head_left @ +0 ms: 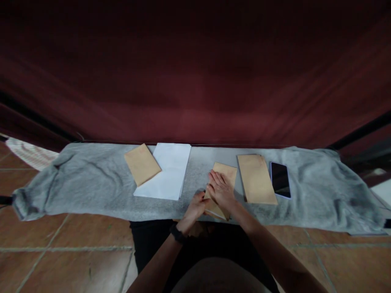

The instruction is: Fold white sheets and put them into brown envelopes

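Note:
A brown paper envelope [229, 172] lies on the grey cloth in front of me, slightly turned. My right hand [220, 190] rests flat on top of it with the fingers stretched out. At the envelope's lower left edge, my left hand [197, 205] grips it between thumb and fingers; a dark band is on that wrist. Left of the hands is a stack of white paper [171, 171], with another brown envelope [142, 164] partly over its left side. Further brown envelopes [257, 179] lie in a pile to the right of my hands.
A phone [280, 180] with a pale purple edge lies right of the envelope pile. Grey cloth [91, 179] covers the long narrow surface and is rumpled at both ends. Dark red fabric [195, 89] hangs behind it. Tiled floor [85, 232] shows in front.

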`<state>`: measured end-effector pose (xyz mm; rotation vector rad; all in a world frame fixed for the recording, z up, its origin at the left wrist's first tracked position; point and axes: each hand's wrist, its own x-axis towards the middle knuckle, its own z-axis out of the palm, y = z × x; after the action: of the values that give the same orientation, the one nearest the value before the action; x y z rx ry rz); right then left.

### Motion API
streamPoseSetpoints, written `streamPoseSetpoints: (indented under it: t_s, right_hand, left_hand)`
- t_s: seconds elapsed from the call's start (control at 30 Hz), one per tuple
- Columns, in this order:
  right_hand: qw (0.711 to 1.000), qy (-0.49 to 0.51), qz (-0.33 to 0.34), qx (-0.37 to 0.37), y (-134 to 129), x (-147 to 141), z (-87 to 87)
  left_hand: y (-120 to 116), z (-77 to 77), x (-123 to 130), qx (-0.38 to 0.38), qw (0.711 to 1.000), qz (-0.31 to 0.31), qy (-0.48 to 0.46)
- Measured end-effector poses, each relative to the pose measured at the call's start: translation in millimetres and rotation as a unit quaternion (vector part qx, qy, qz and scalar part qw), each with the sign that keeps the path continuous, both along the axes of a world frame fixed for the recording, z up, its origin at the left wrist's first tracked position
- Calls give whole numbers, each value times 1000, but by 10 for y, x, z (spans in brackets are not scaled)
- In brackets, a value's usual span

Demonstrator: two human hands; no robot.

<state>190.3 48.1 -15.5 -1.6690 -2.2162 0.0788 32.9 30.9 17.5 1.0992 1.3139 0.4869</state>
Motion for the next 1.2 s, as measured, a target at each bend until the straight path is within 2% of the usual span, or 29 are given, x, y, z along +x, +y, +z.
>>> streamPoseSetpoints:
  t_s: [0.13,0.23,0.33,0.47,0.63,0.73,0.93,1.07,1.2]
  right_hand:
    - [999,-27,-33,-14,294,166,0]
    - [997,-36,-61,-25,562,316,22]
    - [994,-30,-105,-23,693,395,45]
    - [991,-23,-131,-27,519,346,9]
    - [995,-16,-87,-52,46,274,-89]
    - [996,-1,-69,-54,-77,345,-77]
    - [997,0,-73,-28,115,490,14]
    - [996,-17,-89,-22,309,446,14]
    - [994,-24,-106,-8,372,392,-19]
  left_hand:
    - [-19,-19,-15,10,1000,0,-7]
    - [-58,-52,-5,35,999,25,-14]
    - [-114,-85,28,60,997,52,-11]
    - [-186,-109,78,91,992,91,-8]
    - [-229,-99,135,149,979,137,12]
    - [-264,-75,171,168,974,149,21]
    - [-228,-51,189,163,975,146,43]
    - [-126,-57,181,147,978,133,62]
    - [-99,-69,167,152,978,122,77]
